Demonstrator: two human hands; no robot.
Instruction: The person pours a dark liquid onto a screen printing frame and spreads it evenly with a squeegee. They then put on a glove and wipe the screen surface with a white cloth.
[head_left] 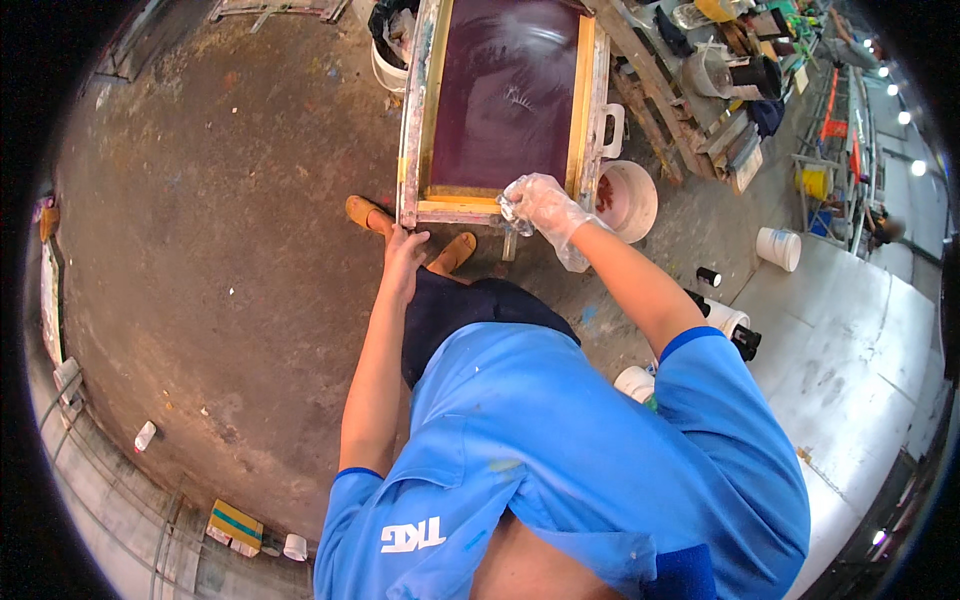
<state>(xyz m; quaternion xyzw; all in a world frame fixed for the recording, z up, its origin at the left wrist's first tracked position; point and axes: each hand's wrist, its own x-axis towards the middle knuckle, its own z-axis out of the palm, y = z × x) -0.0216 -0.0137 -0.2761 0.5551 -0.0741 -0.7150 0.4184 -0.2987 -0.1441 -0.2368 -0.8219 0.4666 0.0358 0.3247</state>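
Note:
A screen-printing frame [408,150] with a dark purple panel [490,110] and yellow tape along its inner edges lies in front of me. My left hand [402,262], bare, grips the near left corner of the frame. On my right hand [552,212] is a clear plastic glove. Its closed fingers press a crumpled greyish-white wad [510,208] against the frame's near edge, right of the middle. What the wad is made of is hard to make out. Pale smear marks show on the purple panel.
To the frame's right stand a pinkish-white bucket [640,205] and wooden pallet boards [690,130]. A lined bin [390,70] is at its far left. White tubs [778,248] and a grey sheet surface [850,350] lie right. A cardboard box [236,524] sits behind left.

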